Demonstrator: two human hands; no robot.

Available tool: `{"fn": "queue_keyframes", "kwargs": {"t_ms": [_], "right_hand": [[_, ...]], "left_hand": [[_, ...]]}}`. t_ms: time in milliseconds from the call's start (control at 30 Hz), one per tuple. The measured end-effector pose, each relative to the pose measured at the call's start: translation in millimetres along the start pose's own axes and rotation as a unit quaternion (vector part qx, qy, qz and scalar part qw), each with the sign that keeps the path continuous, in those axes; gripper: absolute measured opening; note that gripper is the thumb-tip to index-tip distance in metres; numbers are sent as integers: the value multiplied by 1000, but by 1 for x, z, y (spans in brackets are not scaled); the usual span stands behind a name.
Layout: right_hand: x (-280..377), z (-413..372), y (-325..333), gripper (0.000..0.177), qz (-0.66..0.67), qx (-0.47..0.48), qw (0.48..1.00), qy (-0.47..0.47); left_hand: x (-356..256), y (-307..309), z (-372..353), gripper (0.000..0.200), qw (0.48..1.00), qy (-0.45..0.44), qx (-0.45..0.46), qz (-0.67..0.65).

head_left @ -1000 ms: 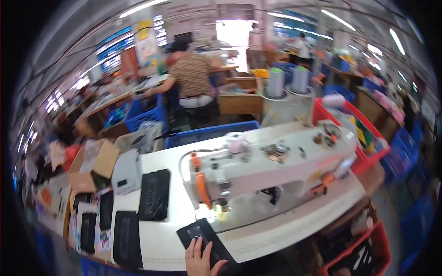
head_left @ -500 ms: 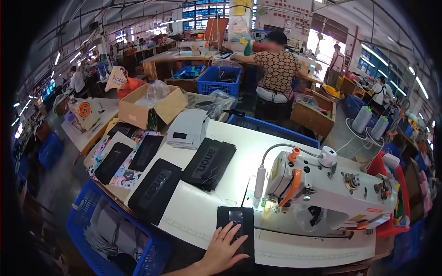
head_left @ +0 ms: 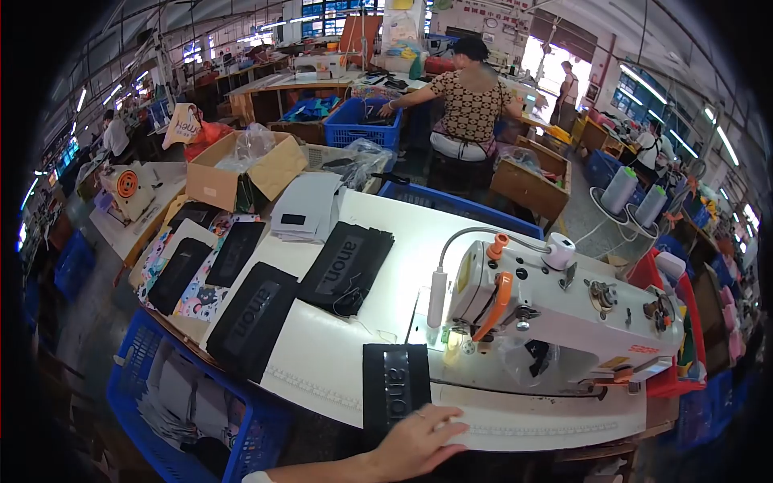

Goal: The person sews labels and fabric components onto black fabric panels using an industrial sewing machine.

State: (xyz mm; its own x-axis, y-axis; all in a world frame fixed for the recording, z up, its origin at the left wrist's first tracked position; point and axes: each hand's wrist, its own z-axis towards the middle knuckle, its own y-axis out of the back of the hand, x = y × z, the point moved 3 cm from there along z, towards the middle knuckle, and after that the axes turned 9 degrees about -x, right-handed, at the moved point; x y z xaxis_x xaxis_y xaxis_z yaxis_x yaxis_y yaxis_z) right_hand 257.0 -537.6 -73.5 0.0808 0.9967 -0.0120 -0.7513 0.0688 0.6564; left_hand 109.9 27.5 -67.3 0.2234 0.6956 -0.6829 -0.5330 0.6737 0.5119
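Observation:
My left hand lies across the lower right corner of a black fabric piece with a glossy strip lettered "anon". Its fingers stretch to the right past the fabric, over the table's front edge, and hold nothing that I can see. The fabric lies in front of a white sewing machine, left of its needle area. Two larger black "anon" pieces, one nearer and one farther, rest to the left on the white tabletop. My right hand is out of view.
Grey sheets and a cardboard box stand at the back left. A blue basket sits below the table's left edge. Thread cones stand behind the machine. A person works farther back.
My left hand has slid down and right from the middle of the fabric piece, uncovering its lettering. The whole view has shifted slightly. The person at the back now reaches toward a blue basket.

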Motion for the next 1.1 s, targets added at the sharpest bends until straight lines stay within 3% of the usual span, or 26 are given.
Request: {"fn": "queue_keyframes", "kwargs": {"t_ms": [33,67,100,133,167,200,267,333,400,433,467,533,567,667,800,967,1100], "right_hand": [[59,26,13,25,162,51,979,-116],[100,38,13,24,242,98,962,-81],[161,43,27,24,341,88,935,-41],[207,42,37,21,331,147,932,0],[257,39,56,19,410,268,867,-86],[296,30,65,17,477,247,844,-9],[353,7,68,16,545,339,767,27],[399,-10,74,13,599,357,715,61],[420,-25,57,33,665,365,640,123],[426,-28,55,33,666,366,639,119],[435,-25,61,33,671,300,667,120],[444,-22,70,34,667,165,717,120],[442,-24,69,34,665,167,719,116],[437,-38,79,49,686,165,600,377],[427,-59,66,59,719,176,593,316],[440,-70,63,54,717,252,568,317],[455,-81,56,52,691,259,597,314]], "left_hand": [[-13,-8,7,33,998,-13,4,-61],[-23,-16,12,29,992,-28,10,-121],[-29,-27,13,29,992,-31,12,-121],[-32,-45,9,37,971,45,97,-213],[-35,-57,5,45,929,121,180,-301],[-36,-57,7,45,930,117,181,-298],[-41,-57,8,32,919,140,197,-311],[-37,-53,7,27,914,158,207,-312],[-12,-39,-1,24,855,321,280,-297],[-3,-31,-5,23,813,399,313,-286],[-1,-21,-5,23,811,401,316,-284],[8,5,1,19,816,440,113,-358],[13,9,0,19,814,444,118,-357],[31,15,3,19,794,455,46,-401],[38,17,3,20,774,486,69,-400],[77,38,32,17,853,441,-38,-277],[97,38,33,15,882,424,-54,-197]]}}
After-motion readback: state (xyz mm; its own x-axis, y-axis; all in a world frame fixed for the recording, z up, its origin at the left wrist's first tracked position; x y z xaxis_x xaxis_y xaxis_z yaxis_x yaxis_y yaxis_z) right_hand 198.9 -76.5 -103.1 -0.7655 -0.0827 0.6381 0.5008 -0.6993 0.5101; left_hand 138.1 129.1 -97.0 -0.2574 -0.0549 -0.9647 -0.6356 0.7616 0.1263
